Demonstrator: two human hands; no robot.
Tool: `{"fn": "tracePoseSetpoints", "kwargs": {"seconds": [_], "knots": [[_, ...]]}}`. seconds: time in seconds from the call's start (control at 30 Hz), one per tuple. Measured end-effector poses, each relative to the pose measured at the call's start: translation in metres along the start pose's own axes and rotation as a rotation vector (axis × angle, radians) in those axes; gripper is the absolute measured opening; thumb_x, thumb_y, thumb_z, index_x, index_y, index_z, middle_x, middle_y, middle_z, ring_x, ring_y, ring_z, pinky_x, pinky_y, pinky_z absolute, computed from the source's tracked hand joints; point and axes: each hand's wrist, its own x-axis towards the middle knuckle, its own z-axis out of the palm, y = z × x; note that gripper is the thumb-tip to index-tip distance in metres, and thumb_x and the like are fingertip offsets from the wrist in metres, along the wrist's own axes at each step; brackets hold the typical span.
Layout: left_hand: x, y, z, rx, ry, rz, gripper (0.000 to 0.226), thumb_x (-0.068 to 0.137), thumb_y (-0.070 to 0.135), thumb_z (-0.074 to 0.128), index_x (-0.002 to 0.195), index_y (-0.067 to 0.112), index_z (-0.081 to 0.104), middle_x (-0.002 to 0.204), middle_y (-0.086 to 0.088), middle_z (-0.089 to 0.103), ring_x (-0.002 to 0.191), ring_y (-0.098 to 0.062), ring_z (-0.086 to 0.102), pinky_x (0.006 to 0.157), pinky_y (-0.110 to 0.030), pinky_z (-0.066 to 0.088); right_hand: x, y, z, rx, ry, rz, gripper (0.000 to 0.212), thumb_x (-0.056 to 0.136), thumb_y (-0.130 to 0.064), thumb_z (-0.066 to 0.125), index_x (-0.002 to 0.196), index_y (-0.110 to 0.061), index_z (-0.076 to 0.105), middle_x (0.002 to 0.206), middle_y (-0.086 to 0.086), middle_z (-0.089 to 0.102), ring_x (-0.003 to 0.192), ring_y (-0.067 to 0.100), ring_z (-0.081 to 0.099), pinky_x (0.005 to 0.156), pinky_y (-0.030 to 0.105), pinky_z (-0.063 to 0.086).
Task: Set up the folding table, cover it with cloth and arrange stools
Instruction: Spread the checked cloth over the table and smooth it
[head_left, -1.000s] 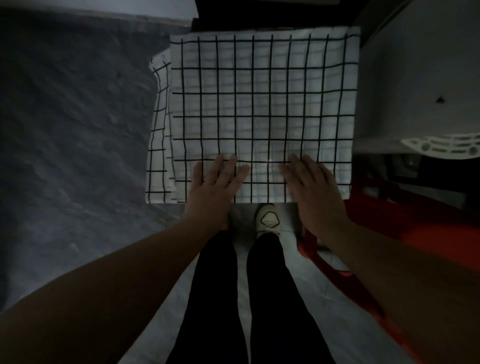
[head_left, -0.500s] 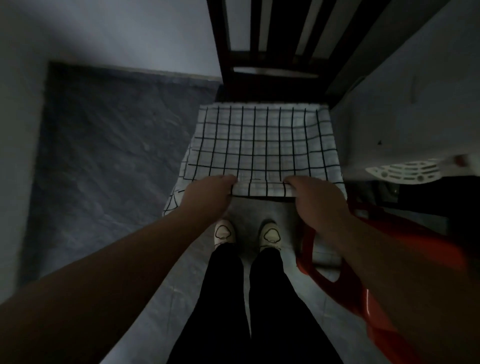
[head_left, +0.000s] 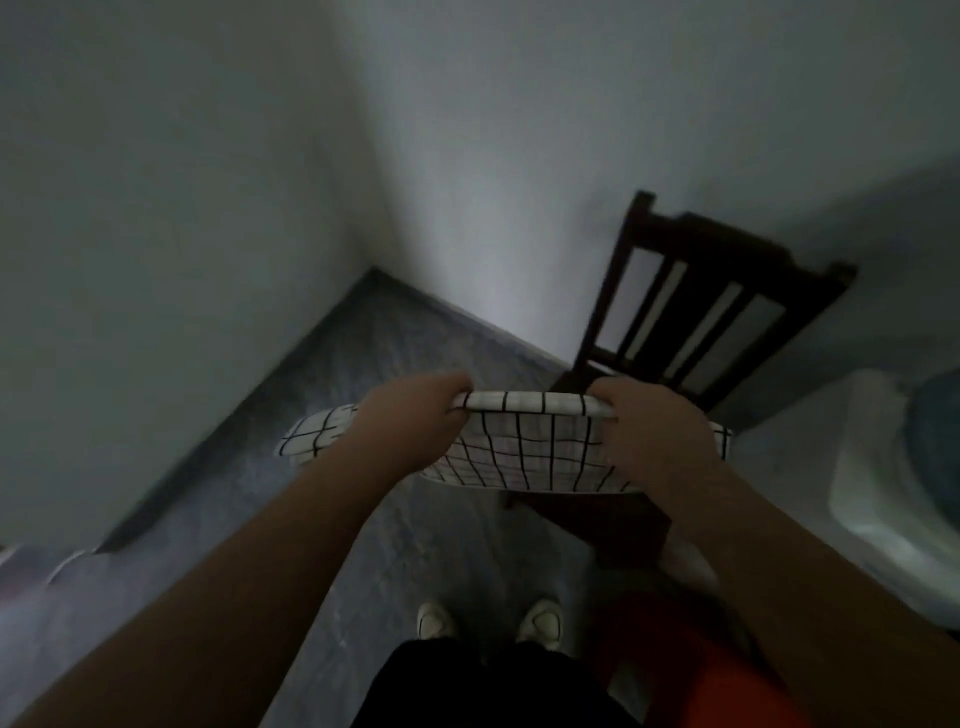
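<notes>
Cloth (head_left: 524, 457): white with a thin black grid, held up at frame centre, sagging between both hands; one end pokes out left of the left wrist.
Left hand (head_left: 415, 415): fingers curled round the cloth's top edge.
Right hand (head_left: 652, 431): grips the same edge, right of centre.
Chair (head_left: 696, 322): dark wood, slatted back, upper right behind the cloth.
Stool (head_left: 701, 686): red, blurred, lower right.
</notes>
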Motion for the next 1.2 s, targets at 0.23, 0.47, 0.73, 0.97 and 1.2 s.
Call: {"fn": "tracePoseSetpoints", "kwargs": {"seconds": [0.23, 0.47, 0.73, 0.97, 1.2], "knots": [[-0.151, -0.063, -0.076, -0.04, 0.286, -0.263, 0.014, 0.094, 0.035, 0.051, 0.101, 0.028, 0.061, 0.097, 0.005, 0.065, 0.092, -0.021, 0.062, 0.076, -0.036, 0.048, -0.016, -0.125, -0.037, 0.02, 0.076, -0.392, 0.03, 0.083, -0.021, 0.04, 0.096, -0.023, 0.067, 0.091, -0.001, 0.067, 0.086, 0.024, 0.061, 0.065, 0.03, 0.032], [-0.37, -0.1, -0.059, -0.054, 0.482, -0.573, 0.015, 0.095, 0.037, 0.054, 0.109, 0.033, 0.057, 0.094, 0.007, 0.067, 0.086, -0.019, 0.064, 0.072, -0.035, 0.05, -0.107, -0.269, -0.007, 0.154, -0.07, -0.747, 0.017, 0.09, -0.019, 0.051, 0.09, -0.035, 0.046, 0.077, -0.008, 0.058, 0.069, 0.015, 0.056, 0.063, 0.041, 0.05], [-0.658, -0.07, 0.027, -0.128, 0.567, -1.064, 0.015, 0.093, 0.037, 0.058, 0.108, 0.036, 0.057, 0.091, 0.01, 0.067, 0.081, -0.014, 0.061, 0.065, -0.03, 0.044, -0.315, -0.394, 0.063, 0.127, -0.272, -1.067, 0.022, 0.092, -0.018, 0.056, 0.08, -0.032, 0.044, 0.078, -0.007, 0.05, 0.069, 0.016, 0.051, 0.065, 0.043, 0.049], [-0.862, 0.009, 0.111, -0.257, 0.623, -1.457, 0.021, 0.095, 0.032, 0.057, 0.115, 0.038, 0.056, 0.104, 0.007, 0.068, 0.092, -0.019, 0.062, 0.067, -0.031, 0.04, -0.508, -0.458, 0.114, 0.082, -0.43, -1.37, 0.02, 0.09, -0.011, 0.058, 0.082, -0.027, 0.049, 0.08, -0.005, 0.052, 0.068, 0.01, 0.049, 0.052, 0.029, 0.036], [-0.988, 0.104, 0.196, -0.425, 0.735, -1.791, 0.023, 0.095, 0.027, 0.06, 0.115, 0.039, 0.06, 0.105, 0.011, 0.068, 0.095, -0.015, 0.062, 0.078, -0.036, 0.052, -0.666, -0.491, 0.172, -0.051, -0.634, -1.619, 0.023, 0.089, -0.009, 0.056, 0.081, -0.028, 0.048, 0.082, -0.007, 0.047, 0.073, 0.015, 0.048, 0.063, 0.034, 0.041]]}}
